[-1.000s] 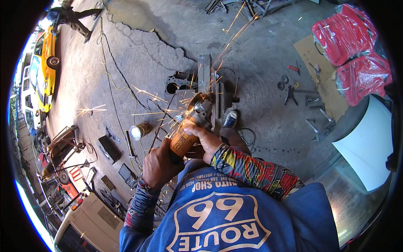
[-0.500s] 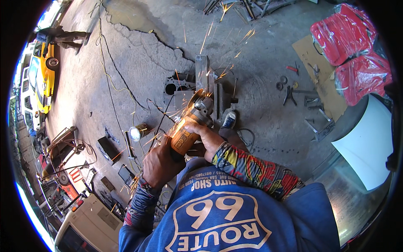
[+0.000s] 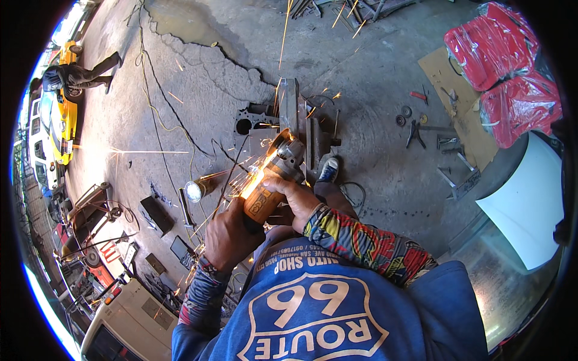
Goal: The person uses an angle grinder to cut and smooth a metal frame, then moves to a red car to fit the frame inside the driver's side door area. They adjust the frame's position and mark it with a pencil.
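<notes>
Both my hands grip an orange angle grinder (image 3: 259,201) in front of my chest. My left hand (image 3: 231,237) wraps round its rear end. My right hand (image 3: 293,200) holds the body nearer the head, thumb on top. The grinder's disc, partly under its guard (image 3: 280,142), meets a metal piece held at a bench vise (image 3: 314,144); the exact contact point is hidden. Orange sparks stream back along the grinder toward my left arm, and some fly away ahead. A grey metal bar (image 3: 289,103) points away from me beside the vise.
A lit lamp (image 3: 194,191) and cables lie on the floor to the left. Pliers (image 3: 414,135) and other tools lie at right beside cardboard (image 3: 463,114) and plastic-wrapped red seats (image 3: 490,48). A white panel (image 3: 524,204) is at far right. A person (image 3: 75,76) walks near a yellow car (image 3: 65,126).
My hands and the grinder stay nearly in place. The spark stream along the grinder is brighter, with one streak far left. The person at far left has stepped on, lower in the view.
</notes>
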A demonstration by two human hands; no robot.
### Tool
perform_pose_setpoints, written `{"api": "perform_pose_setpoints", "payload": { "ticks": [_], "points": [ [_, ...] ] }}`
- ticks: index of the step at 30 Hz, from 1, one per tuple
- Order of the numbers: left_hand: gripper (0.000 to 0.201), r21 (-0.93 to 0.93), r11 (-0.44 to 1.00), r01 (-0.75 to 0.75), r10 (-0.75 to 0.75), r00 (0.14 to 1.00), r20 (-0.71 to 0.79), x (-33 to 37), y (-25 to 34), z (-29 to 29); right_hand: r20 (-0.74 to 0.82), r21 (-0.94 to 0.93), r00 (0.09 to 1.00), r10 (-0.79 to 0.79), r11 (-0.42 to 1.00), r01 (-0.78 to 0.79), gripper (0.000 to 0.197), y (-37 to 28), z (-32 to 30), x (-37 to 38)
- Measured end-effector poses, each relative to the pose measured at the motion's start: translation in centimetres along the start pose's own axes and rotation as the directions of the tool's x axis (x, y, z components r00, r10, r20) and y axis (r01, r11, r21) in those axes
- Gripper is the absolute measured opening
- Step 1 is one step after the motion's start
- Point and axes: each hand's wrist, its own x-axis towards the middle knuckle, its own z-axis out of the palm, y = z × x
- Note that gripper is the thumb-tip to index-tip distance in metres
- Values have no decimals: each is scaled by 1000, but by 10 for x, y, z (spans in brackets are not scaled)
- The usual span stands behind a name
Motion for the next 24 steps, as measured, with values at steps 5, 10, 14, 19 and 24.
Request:
{"api": "perform_pose_setpoints", "payload": {
  "ticks": [5,10,14,19,24],
  "points": [
    [49,21,999,39,-40,999,28,0,-1,1,-11,-18,1000,-22,1000,22,67,2,-1,3],
    [49,2,1000,31,-31,999,15,-2,1,-1,-1,1,1000,-31,1000,31,66,2,1,0],
    [48,0,1000,-5,5,1000,-3,-2,1,-1,-50,-6,999,-5,1000,4,64,0,3,-1],
    [49,-3,1000,17,-17,1000,10,-2,0,-1,-32,16,999,3,1000,-2,62,-1,6,-1],
    [49,1,1000,21,-21,999,32,-3,-1,-2,-43,21,999,-6,1000,7,63,1,5,-1]
  ]
}}
